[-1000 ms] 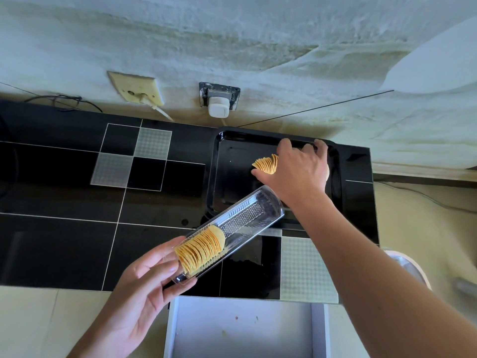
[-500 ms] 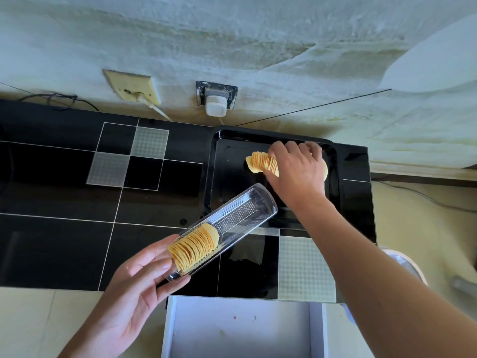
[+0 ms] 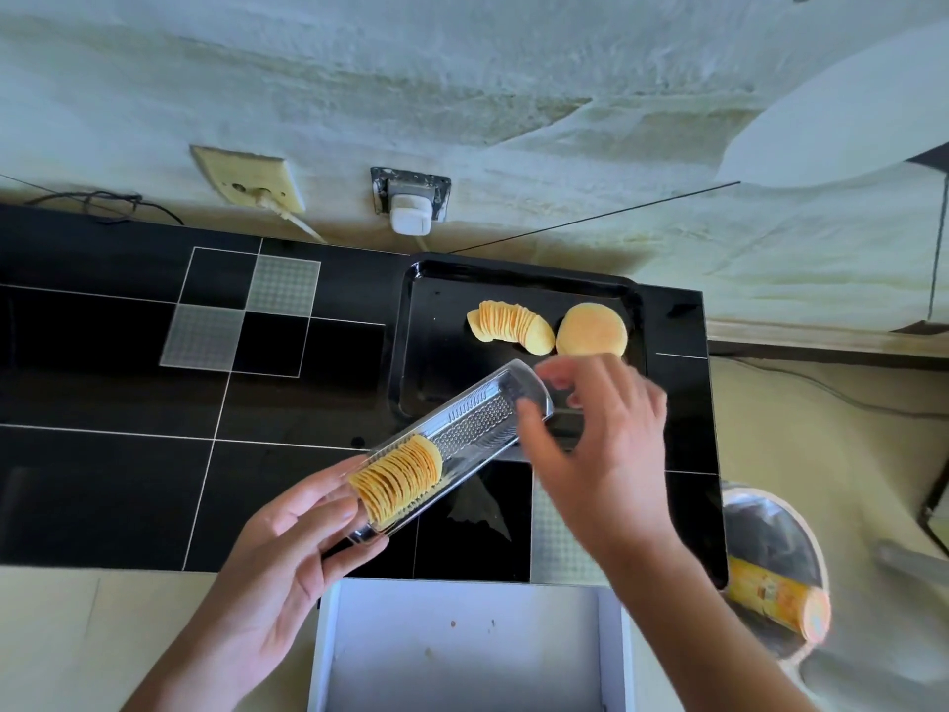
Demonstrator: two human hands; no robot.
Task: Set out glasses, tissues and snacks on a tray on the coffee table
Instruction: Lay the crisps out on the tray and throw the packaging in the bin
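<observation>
— Item: crisps (image 3: 395,479)?
— In the clear sleeve (image 3: 452,447), which I grip in my left hand (image 3: 287,567), near the tray (image 3: 411,352) front edge.
— Right hand (image 3: 595,444)?
— Loosely spread, empty, at the sleeve mouth. I would tilt gently, draw a short stack beside the fanned crisps (image 3: 511,326) on the tray, worktop (image 3: 102,403) untouched.

Glossy black tray (image 3: 518,280), clear ribbed plastic chip sleeve (image 3: 477,423), glossy black table (image 3: 102,393), rough wall (image 3: 462,95)
</observation>
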